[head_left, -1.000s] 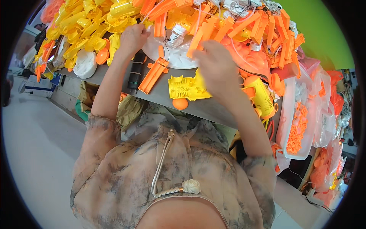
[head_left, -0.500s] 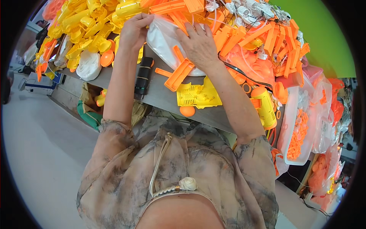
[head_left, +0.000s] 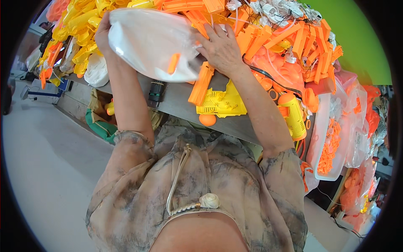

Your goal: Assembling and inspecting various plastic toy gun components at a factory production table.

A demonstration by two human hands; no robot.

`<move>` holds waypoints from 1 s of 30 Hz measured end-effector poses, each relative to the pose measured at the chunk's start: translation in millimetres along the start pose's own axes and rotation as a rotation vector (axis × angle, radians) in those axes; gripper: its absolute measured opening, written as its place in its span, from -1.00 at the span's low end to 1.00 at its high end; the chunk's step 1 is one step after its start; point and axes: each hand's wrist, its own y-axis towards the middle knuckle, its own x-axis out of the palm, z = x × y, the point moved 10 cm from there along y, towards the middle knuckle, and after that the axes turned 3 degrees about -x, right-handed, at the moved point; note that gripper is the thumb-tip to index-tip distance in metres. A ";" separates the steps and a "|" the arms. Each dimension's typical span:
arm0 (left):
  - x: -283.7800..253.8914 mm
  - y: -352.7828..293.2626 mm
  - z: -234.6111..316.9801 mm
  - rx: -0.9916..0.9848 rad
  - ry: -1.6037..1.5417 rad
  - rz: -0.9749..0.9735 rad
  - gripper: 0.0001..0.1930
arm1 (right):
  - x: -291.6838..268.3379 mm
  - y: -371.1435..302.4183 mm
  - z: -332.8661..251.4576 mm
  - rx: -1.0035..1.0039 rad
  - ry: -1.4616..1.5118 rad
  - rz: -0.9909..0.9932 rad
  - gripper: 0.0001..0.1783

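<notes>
My left hand (head_left: pixel 103 34) pinches the left edge of a whitish, see-through plastic bag (head_left: pixel 147 42), stretched out over the worktable and blurred by motion. At the bag's right end my right hand (head_left: pixel 222 48) lies with fingers spread on the heap of orange parts; whether its thumb touches the bag I cannot tell. A small orange piece (head_left: pixel 173 64) shows at the bag's lower part. Below the right hand are an orange trough-shaped part (head_left: pixel 201 84) and a yellow plastic shell (head_left: pixel 220 101), with an orange round piece (head_left: pixel 207 120) at its lower edge.
Yellow shells (head_left: pixel 79 21) are heaped at the far left, white wired parts (head_left: pixel 277 12) at the far right. A black cylindrical tool (head_left: pixel 156 93) lies near the table's front edge. A translucent bin (head_left: pixel 312 157) of small orange pieces stands at the right.
My left hand has moved left, drawing the bag out wide across the table; the bag now covers part of the black tool. My right hand has stayed nearly in place.
</notes>
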 end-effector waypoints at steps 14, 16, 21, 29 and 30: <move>7.4 -51.5 -2.8 0.153 0.051 -0.015 -0.79 | 21.0 -4.4 -0.9 -0.014 -0.083 -0.210 -0.70; 33.4 -76.3 -30.9 0.150 0.091 -0.020 -0.80 | 18.3 -3.5 -1.8 0.008 -0.076 -0.203 -0.70; 47.3 -115.0 -37.8 0.145 0.186 -0.028 -0.81 | -13.6 12.1 -3.0 0.117 0.168 -0.023 -0.76; 53.8 -212.9 -11.7 0.101 0.324 -0.077 -0.83 | 28.0 6.4 21.5 0.737 1.229 -0.274 -0.69; 55.5 -206.1 -17.2 0.094 0.337 -0.088 -0.83 | 45.9 -4.1 11.3 0.856 1.484 -0.417 -0.66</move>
